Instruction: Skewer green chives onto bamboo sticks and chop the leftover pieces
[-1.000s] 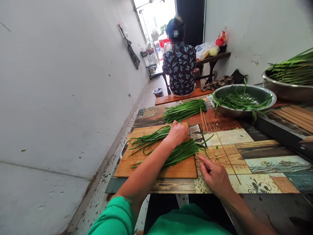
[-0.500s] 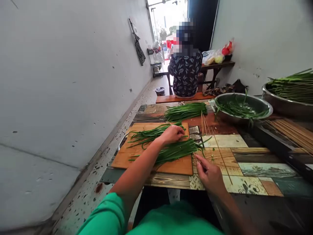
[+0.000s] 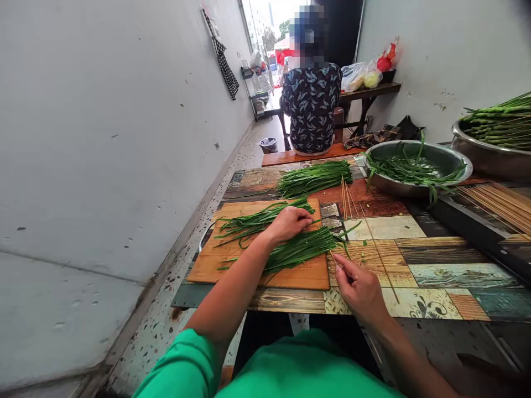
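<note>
Rectangular tan wooden board (image 3: 204,266) bears two bundles of long green leaves (image 3: 305,249). Left hand (image 3: 289,223), curled, grip undeterminable, has shifted left, exposing the far bundle's ends (image 3: 306,205); leaf handling appears unfinished. Thin tan wooden stick (image 3: 333,257): pinched by the right hand (image 3: 362,290). Hands apart.

One cutting board (image 3: 211,262) before you, three bunches of green leaves (image 3: 316,178) on and beyond it
You have two hands: a left hand (image 3: 290,222) over the board, a right hand (image 3: 359,287) at its right edge with one thin skewer (image 3: 333,257). Two bunches lie on the board, one beyond. To its right you have two metal bowls (image 3: 406,190) and one lone stick (image 3: 380,254); the fan of sticks (image 3: 343,196) beside it is too fine to count. Past the board: one seated person (image 3: 311,113), one bin (image 3: 269,145).
</note>
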### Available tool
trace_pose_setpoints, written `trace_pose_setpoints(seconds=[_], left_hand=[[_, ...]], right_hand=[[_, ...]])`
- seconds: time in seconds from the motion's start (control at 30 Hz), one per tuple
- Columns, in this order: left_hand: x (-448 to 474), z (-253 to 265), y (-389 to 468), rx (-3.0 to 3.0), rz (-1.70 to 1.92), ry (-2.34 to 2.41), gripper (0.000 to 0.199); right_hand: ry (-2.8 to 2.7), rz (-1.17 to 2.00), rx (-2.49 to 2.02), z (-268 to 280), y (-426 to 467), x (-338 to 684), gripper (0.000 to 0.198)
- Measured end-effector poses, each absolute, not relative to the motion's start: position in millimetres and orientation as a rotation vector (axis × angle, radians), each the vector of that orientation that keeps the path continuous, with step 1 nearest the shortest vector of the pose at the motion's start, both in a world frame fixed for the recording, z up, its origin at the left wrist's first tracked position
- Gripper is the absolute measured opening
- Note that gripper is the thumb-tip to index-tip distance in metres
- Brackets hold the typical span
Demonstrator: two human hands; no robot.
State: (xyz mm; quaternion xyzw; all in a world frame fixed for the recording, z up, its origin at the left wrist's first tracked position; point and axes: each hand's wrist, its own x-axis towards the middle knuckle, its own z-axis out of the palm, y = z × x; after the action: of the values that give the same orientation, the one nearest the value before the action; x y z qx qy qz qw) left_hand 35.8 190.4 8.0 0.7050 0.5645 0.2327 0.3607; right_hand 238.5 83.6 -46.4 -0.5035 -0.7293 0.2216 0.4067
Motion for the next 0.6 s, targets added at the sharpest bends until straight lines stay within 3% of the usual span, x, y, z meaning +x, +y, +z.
trace_pose_setpoints(seconds=[0.6], left_hand=[[39.2, 0.2, 187.7, 1.904, 0.663, 1.612, 0.015]], right_hand=[[-1.846, 0.536, -1.256, -47.1, 82.9, 239.1, 0.036]])
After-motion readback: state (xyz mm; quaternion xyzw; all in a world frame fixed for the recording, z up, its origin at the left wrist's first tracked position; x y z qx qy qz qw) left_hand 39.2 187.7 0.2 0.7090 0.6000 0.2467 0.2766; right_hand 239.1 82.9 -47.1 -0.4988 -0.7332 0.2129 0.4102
